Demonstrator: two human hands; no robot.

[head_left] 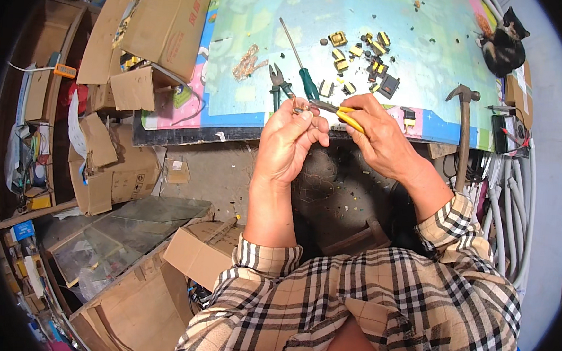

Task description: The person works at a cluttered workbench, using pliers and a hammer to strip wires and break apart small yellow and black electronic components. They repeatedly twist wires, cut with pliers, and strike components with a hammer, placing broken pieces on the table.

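Observation:
Over the table's near edge, my left hand [288, 137] pinches a small coppery piece [302, 108], perhaps wire; its shape is partly hidden by the fingers. My right hand [385, 135] is closed around yellow-handled pliers [350, 117], whose jaws point left and meet the coppery piece. Just beyond my hands lie a screwdriver [308, 82] with a green handle and a second pair of pliers [276, 80] with dark green grips. A tangle of copper wire [248, 64] rests to their left. Several small black-and-yellow transformers [377, 68] are scattered to the right.
A hammer [465, 125] hangs over the table's [265, 10] right front edge. At the far right corner lies a black cat [502, 52]. Cardboard boxes [168, 24] stand at the left, with wooden shelving [71, 27] beyond. Grey pipes [516, 203] lean at the right.

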